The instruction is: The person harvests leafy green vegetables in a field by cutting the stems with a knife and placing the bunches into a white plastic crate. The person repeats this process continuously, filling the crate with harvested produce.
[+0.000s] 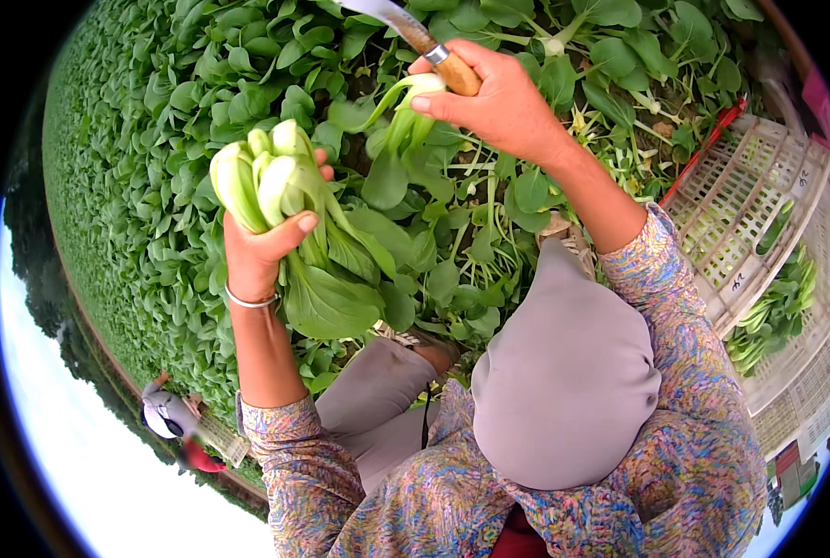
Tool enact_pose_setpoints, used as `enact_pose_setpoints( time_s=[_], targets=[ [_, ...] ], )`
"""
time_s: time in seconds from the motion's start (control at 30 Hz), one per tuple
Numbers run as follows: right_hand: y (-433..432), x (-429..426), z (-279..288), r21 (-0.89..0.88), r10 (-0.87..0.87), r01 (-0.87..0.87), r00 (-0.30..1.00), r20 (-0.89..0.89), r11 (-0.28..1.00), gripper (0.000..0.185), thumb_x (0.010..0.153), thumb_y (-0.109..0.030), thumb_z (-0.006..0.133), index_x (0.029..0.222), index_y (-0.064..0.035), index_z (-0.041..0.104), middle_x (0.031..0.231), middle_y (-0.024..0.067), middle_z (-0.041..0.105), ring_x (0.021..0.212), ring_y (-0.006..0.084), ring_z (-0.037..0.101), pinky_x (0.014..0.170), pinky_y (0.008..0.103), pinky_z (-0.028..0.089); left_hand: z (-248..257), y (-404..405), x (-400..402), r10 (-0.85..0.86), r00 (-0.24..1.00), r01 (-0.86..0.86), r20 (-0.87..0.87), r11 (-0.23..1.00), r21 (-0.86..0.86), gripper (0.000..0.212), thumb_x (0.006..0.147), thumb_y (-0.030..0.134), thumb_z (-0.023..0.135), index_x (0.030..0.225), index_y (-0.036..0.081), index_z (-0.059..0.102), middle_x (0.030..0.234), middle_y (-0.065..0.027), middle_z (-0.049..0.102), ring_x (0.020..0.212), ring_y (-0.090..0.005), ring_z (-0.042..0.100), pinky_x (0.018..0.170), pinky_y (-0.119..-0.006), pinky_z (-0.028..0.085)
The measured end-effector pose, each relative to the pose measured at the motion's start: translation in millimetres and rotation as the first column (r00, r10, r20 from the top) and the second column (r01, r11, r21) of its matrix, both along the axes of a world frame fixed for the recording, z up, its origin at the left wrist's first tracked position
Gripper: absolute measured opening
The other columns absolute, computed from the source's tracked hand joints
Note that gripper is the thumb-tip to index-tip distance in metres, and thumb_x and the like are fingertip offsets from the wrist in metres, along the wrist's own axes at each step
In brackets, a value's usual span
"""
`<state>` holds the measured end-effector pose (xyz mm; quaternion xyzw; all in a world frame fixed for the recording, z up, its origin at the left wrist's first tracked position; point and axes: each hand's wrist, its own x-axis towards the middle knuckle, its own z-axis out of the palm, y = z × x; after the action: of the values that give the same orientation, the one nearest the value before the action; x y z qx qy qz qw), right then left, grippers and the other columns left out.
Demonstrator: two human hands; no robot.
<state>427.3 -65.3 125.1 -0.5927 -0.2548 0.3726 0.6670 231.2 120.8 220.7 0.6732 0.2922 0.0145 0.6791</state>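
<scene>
A bunch of several bok choy heads (293, 188) is gripped in my left hand (258, 244), pale stem bases up and leaves hanging down to the right. My right hand (502, 101) is closed around the wooden handle of a knife (460, 73). Its curved blade points up and left, partly past the top edge of the picture. Pinched in the same hand, by the thumb, is a single bok choy head (408, 122) with its leaves drooping. Both hands are above the growing plants, a short way apart.
Dense bok choy plants (157, 195) cover the ground to the left. Cut leaves and stems (485, 258) lie near my feet. At the right stands a pale plastic crate (749, 202) beside cut greens (777, 314). Far off at lower left, another person (171, 411) crouches near a crate (223, 439).
</scene>
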Motion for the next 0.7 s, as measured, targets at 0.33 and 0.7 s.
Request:
enact_pose_setpoints(
  time_s=[0.33,0.7],
  targets=[
    [-14,-34,0,-0.116,0.117,-0.115,0.993,0.016,0.987,0.038,0.085,-0.031,0.074,0.101,-0.0008,0.058,0.077,0.007,0.06,0.065,0.018,0.06,0.059,0.0344,0.049,-43,-54,11,0.054,0.988,-0.046,-0.148,0.997,0.058,0.057,0.069,0.008,0.081,0.12,-0.001,0.057,0.109,-0.0057,0.066,0.092,-0.0144,0.063,0.084,-0.029,0.051],
    [-5,-65,-146,-0.421,0.26,-0.186,0.957,0.126,0.888,0.027,0.091,-0.024,0.061,0.109,-0.0034,0.062,0.086,0.0165,0.065,0.078,0.0313,0.064,0.072,0.0422,0.05,-119,-64,29,-0.322,0.489,0.866,-0.811,0.294,0.406,0.045,0.074,0.006,0.066,0.117,0.001,0.053,0.143,-0.0323,0.04,0.096,-0.0445,0.065,0.084,-0.047,0.054]
  ],
)
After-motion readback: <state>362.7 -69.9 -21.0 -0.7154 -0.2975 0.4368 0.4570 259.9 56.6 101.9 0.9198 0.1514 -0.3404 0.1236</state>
